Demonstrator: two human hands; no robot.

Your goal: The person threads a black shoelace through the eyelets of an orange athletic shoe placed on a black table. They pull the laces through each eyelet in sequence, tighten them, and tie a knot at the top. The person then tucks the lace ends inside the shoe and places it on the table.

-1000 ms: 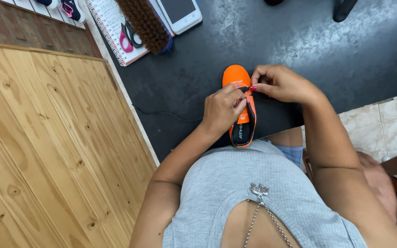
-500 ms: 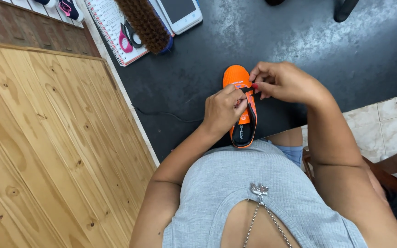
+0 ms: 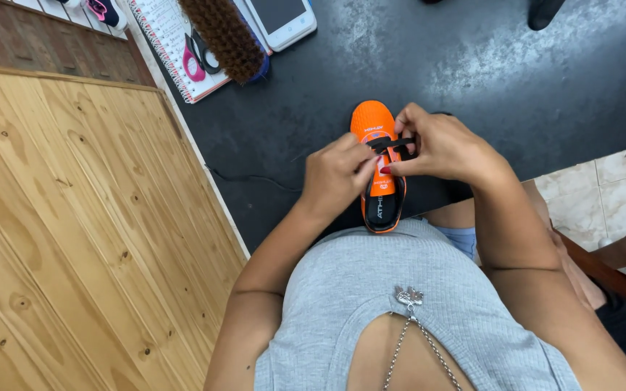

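Both hands meet over the middle of a small orange shoe (image 3: 376, 130) that lies on the dark bench (image 3: 530, 80) right in front of the person. The left hand (image 3: 335, 174) comes in from the left side of the shoe, thumb and fingers pinched on the black lace (image 3: 393, 143) at the tongue. The right hand (image 3: 443, 148) covers the right side and grips the other run of the same lace, fingers curled shut around it. The shoe's long axis runs straight away from the body: orange toe pointing far, black heel opening near the grey shirt. Both hands sit about equally close, touching it.

Further out, at the far left edge of the bench, a spiral notebook (image 3: 168, 43) carries pink-handled scissors (image 3: 195, 58), a brown bristle brush (image 3: 222, 32) lies across it, and a white phone (image 3: 280, 18) sits just beside. A pale wooden floor (image 3: 74, 232) lies to the left
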